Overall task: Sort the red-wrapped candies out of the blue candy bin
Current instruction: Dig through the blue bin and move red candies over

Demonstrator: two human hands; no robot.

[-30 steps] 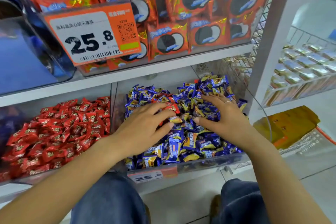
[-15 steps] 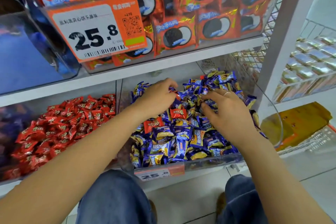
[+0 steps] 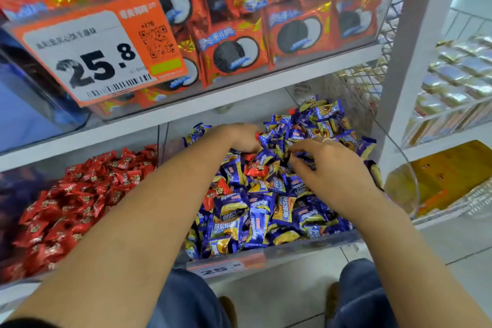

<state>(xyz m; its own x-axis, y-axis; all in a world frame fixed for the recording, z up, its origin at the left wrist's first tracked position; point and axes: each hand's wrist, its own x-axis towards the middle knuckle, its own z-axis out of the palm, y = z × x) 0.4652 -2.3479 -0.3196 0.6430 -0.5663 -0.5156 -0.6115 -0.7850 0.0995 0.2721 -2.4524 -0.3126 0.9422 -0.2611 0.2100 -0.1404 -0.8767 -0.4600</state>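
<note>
I am reaching both hands into the blue candy bin (image 3: 266,261), a clear-walled compartment on the lower shelf. My left hand (image 3: 241,137) is sitting deep at the back of the pile, close under the edge of the upper shelf (image 3: 239,93), fingers curled down into the wrappers; a bit of red is showing at its fingertips, but I cannot tell whether I am gripping it. My right hand (image 3: 330,170) is resting on the blue candies (image 3: 253,221) nearer the right wall, fingers bent and picking at the wrappers, a ring (image 3: 325,140) on one finger; what it is pinching, if anything, is hidden. The hands are apart, with a strip of heaped candy between them.

In that strip one red-wrapped candy (image 3: 257,169) is lying on top, and another red one (image 3: 217,192) is lying just beside my left forearm. A clear divider (image 3: 162,141) is separating this bin from the red candy bin (image 3: 80,208) on the left, which is heaped near its front edge. Above, the price tag (image 3: 98,53) is hanging out over the shelf lip in front of the cookie packs (image 3: 292,34). A wire mesh panel (image 3: 362,80) is closing off the right rear corner.
</note>
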